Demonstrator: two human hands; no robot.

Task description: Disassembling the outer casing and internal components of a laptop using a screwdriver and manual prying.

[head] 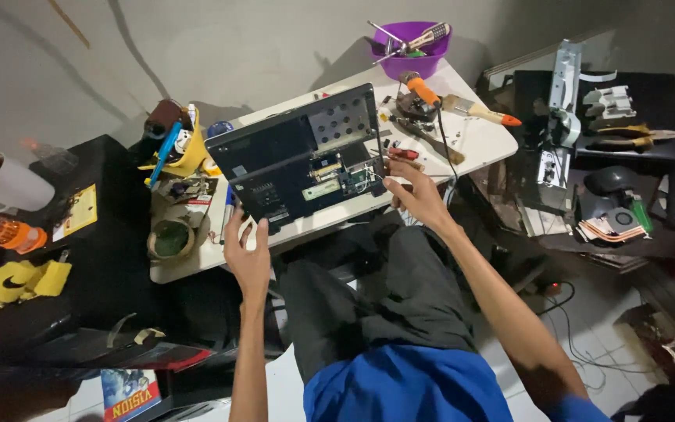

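Opened laptop, underside up on the white table: my left hand clamps its near edge to steady it, while my right hand, fingers pinched together, works at the exposed circuit board.

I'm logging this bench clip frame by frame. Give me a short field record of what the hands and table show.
Left hand: grips the near left corner of the laptop, which lies bottom up with its open bay showing circuit boards
Right hand: fingertips at the laptop's right edge beside the bay
Surface: small white table
Nearby: paintbrush, purple bowl of tools, white mug
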